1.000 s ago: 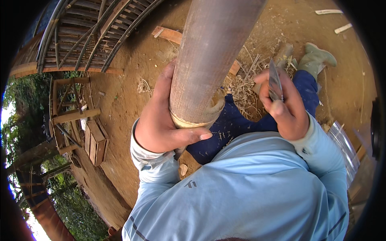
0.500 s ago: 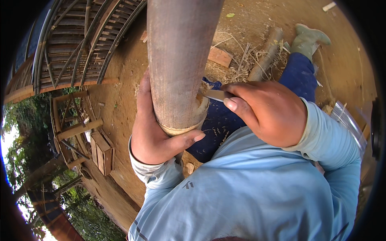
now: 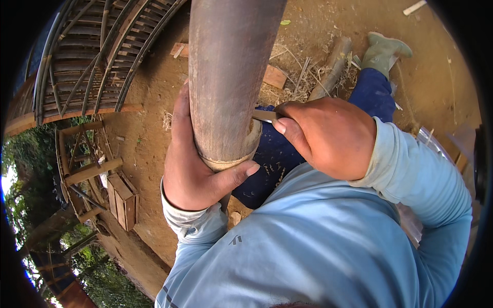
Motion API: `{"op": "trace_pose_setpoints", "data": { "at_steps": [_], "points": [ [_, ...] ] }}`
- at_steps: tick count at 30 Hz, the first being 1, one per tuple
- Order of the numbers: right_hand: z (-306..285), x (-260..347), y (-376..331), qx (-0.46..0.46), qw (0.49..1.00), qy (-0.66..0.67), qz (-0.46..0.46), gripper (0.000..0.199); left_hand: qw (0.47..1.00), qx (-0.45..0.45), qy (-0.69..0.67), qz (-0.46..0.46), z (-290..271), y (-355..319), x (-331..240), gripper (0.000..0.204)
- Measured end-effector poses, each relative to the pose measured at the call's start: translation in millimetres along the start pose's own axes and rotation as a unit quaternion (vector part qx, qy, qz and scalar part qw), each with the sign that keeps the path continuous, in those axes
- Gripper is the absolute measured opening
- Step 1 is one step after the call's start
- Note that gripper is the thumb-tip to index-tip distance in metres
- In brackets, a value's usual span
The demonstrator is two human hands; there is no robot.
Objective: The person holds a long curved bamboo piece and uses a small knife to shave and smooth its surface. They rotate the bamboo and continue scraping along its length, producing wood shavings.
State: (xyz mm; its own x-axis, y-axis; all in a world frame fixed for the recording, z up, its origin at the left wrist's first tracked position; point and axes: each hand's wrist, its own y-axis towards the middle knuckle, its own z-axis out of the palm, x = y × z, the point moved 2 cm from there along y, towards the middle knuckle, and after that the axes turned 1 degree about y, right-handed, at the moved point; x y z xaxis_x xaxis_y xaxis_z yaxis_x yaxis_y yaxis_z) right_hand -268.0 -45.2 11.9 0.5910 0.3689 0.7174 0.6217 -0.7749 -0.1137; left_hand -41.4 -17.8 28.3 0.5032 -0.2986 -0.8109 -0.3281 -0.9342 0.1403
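Note:
A thick brown bamboo pole (image 3: pixel 228 77) runs from the top edge down toward my body. My left hand (image 3: pixel 192 164) is wrapped around its near end, the thumb lying across the pale cut rim. In my right hand (image 3: pixel 334 136) is a knife (image 3: pixel 264 116), gripped in the fist with the thumb along it. Its metal blade meets the right side of the pole beside a carved notch (image 3: pixel 252 134) close to the rim. The blade's tip and the handle are mostly hidden. Small shavings cling to my dark blue trousers (image 3: pixel 264 164) below.
A bamboo length (image 3: pixel 334 66) lies among shavings near a reddish block (image 3: pixel 275 76) on the dirt floor. My right leg stretches out in a green boot (image 3: pixel 384 54). A slatted bamboo structure (image 3: pixel 82 56) stands at far left, above a wooden box (image 3: pixel 122 200).
My right hand and the knife have moved slightly left and up. The whole view has shifted a little; my left hand keeps its grip on the pole.

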Motion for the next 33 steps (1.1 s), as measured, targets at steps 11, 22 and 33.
{"op": "trace_pose_setpoints", "data": {
  "at_steps": [11, 22, 33],
  "points": [
    [6, -2, 12, -0.038, 0.999, -0.011, -0.037, 0.033, 0.999, -0.029, -0.026, -0.025, -1, -2, 6, 0.126],
    [8, -36, -14, -0.048, 0.973, 0.202, -0.1, 0.035, 0.989, 0.009, -0.141, -0.039, -3, 0, 1, 0.123],
    [21, -5, 32, -0.195, 0.947, 0.215, -0.138, 0.031, 0.976, 0.009, -0.208, -0.058, -4, -3, 6, 0.12]
  ]
}}
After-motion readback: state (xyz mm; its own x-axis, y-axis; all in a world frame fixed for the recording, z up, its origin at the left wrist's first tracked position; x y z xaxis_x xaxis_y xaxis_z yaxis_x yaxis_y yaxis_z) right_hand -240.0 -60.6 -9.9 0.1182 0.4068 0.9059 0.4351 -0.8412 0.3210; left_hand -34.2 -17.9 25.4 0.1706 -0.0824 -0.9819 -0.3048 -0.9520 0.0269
